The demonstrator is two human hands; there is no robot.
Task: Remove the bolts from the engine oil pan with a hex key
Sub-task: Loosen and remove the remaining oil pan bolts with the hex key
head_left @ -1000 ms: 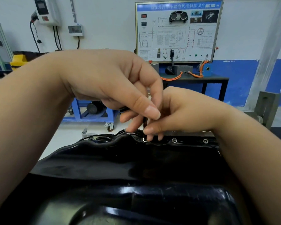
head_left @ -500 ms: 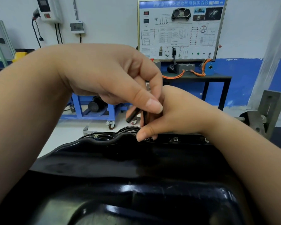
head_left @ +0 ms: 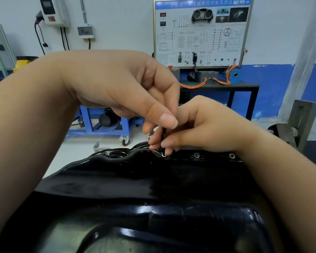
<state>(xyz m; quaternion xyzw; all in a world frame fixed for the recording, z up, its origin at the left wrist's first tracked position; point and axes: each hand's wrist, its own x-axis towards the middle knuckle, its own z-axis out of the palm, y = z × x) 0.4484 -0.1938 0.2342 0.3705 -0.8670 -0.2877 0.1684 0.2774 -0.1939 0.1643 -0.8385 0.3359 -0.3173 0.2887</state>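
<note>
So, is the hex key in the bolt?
In, it seems: the hex key stands upright, tip on the bolt at the oil pan rim; left hand and right hand pinch it.

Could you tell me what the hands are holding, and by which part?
Both hold the hex key: the left hand pinches its upper end, the right hand pinches the upright shaft just above a bolt.

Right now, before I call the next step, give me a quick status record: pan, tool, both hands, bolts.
pan: black oil pan, glossy, in the foreground
tool: hex key, upright, tip in a bolt on the far rim
left hand: pinches the key's top
right hand: pinches the shaft lower down
remaining: second bolt and third bolt, to the right, seated in the rim
</note>
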